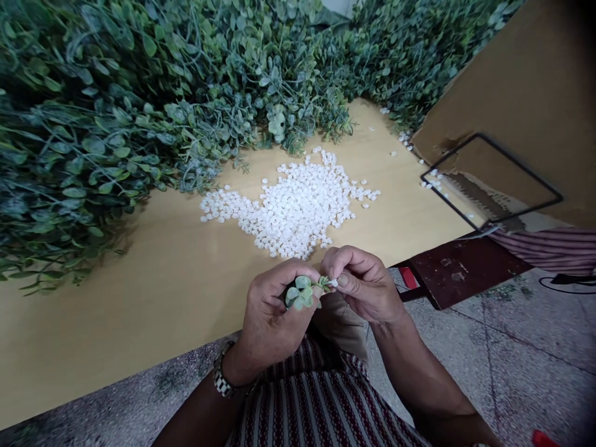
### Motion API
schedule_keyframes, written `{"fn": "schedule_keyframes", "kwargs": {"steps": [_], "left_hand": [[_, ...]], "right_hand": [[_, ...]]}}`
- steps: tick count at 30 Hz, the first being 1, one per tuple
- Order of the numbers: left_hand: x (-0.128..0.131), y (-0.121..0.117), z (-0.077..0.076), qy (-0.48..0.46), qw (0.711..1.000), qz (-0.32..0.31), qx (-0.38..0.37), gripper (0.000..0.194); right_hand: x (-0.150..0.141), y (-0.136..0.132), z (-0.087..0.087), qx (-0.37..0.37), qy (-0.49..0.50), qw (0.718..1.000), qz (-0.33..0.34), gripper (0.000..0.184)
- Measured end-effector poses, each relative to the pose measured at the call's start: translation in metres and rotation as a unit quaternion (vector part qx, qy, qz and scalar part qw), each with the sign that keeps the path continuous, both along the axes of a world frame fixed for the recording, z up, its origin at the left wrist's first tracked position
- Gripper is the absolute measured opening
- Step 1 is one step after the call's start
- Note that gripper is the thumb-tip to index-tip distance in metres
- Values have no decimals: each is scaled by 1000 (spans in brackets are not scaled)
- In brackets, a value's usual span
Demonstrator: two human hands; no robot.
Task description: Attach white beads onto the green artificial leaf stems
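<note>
Two bare hands meet at the near edge of the worktop (186,273), the left hand (275,316) closed around one green sprig (302,293), the right hand (367,285) pinching one small white bead (333,283) at the sprig's stem end; fingers partly hide where the two meet. One metal-banded watch (222,374) circles the left wrist. One heap of white pellets (302,205), too many to count, spreads over the worktop's middle, with strays toward the right edge. Dense leafy greenery (186,81) lines the far edge; one cardboard piece (526,118) stands at the right.
</note>
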State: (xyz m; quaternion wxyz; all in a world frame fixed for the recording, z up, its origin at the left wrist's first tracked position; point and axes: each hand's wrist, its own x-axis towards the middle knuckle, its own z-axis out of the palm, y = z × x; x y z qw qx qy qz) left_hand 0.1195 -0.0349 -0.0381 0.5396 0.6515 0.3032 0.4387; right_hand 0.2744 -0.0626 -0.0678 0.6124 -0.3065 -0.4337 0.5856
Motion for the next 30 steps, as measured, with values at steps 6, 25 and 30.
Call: {"fn": "schedule_keyframes", "kwargs": {"steps": [6,25,30], "left_hand": [[-5,0,-1,-9,999,-29,22,9],[1,-1,-4,-65,994,-6,82,18],[3,-3,-7,-60,995,27,81,17]], "right_hand": [[-2,-1,0,0,1,1000,-13,5],[-8,-7,2,-1,1,1000,-18,3],[-11,-9,2,-7,-30,998,-49,4]]}}
